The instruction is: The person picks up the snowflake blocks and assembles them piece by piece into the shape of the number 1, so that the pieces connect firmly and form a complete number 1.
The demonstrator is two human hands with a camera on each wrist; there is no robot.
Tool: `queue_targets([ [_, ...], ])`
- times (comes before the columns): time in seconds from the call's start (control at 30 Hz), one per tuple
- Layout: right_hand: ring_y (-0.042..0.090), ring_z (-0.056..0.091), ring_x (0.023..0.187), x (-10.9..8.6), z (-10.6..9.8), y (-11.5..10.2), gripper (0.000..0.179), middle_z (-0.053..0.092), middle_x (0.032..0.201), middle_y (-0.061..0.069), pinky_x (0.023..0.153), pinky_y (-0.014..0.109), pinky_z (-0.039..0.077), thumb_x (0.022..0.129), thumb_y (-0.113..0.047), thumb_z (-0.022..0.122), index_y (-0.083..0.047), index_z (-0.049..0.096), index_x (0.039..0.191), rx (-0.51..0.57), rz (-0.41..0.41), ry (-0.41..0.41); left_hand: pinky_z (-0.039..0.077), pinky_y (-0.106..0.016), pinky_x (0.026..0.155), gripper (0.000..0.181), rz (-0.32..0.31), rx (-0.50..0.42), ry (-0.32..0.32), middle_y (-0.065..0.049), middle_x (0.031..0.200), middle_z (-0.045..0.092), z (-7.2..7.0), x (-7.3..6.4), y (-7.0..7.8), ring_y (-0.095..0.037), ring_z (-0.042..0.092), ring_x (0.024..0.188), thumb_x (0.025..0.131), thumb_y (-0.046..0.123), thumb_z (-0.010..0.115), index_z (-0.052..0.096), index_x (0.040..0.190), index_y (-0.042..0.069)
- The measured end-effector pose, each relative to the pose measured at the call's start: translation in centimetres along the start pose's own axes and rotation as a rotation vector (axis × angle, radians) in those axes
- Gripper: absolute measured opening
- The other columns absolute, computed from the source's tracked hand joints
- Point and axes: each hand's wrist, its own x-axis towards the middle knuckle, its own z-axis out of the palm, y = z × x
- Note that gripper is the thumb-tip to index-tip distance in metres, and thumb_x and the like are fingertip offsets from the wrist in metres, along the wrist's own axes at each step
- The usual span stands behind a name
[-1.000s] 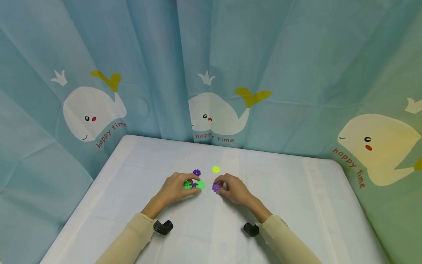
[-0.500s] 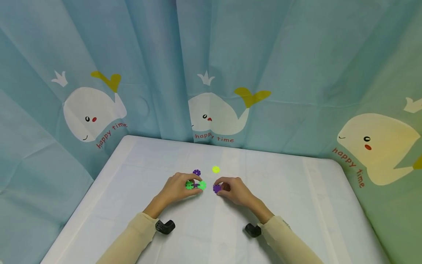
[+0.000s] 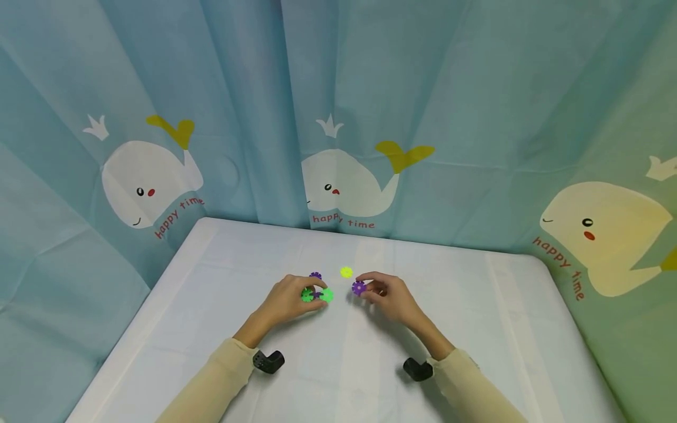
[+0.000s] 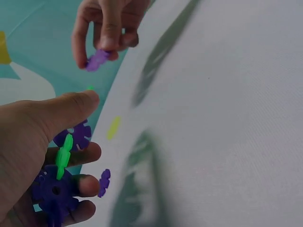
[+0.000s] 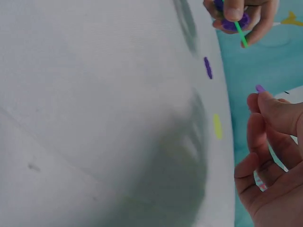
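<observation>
My left hand holds a joined piece of notched plastic snowflake discs, with a bright green disc near the fingertips and another green disc closer to the palm. Dark purple discs link into it, seen in the left wrist view; the fingers hide part of the piece. To the right, my right hand pinches a single purple snowflake disc between thumb and fingertips, raised above the table and apart from the joined piece. In the right wrist view only the edge of that disc shows.
A yellow snowflake disc lies on the white table beyond the hands. Just behind the left fingers is a loose dark purple disc, partly covered. A blue curtain with whale prints hangs at the table's back and sides.
The right hand has moved right and farther back with its purple disc, turning it to face the camera. My left hand has shifted slightly right with the joined discs.
</observation>
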Motion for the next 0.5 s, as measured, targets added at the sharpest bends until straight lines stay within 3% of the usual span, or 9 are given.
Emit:
queue_targets([
  [0.3,0.037,0.069,0.076,-0.7,-2.2,-0.8,0.028,0.076,0.090,0.002,0.065,0.026,0.054,0.090,-0.009,0.079,-0.015,0.073,0.117,0.077,-0.033,0.106,0.055,-0.036,0.080,0.030,0.017,-0.019,-0.010,-0.002,0.108,0.076,-0.2,0.7,0.5,-0.010,0.064,0.087,0.087,0.031,0.084,0.077,0.114,0.019],
  [0.5,0.035,0.067,0.074,-1.0,-2.6,-1.0,0.028,0.075,0.089,0.004,0.064,0.025,0.053,0.090,-0.008,0.079,-0.012,0.073,0.117,0.097,-0.048,0.133,0.055,-0.037,0.082,0.032,0.031,-0.049,-0.002,-0.003,0.110,0.076,-0.5,1.1,1.0,-0.012,0.065,0.091,0.088,0.035,0.083,0.077,0.116,0.020],
])
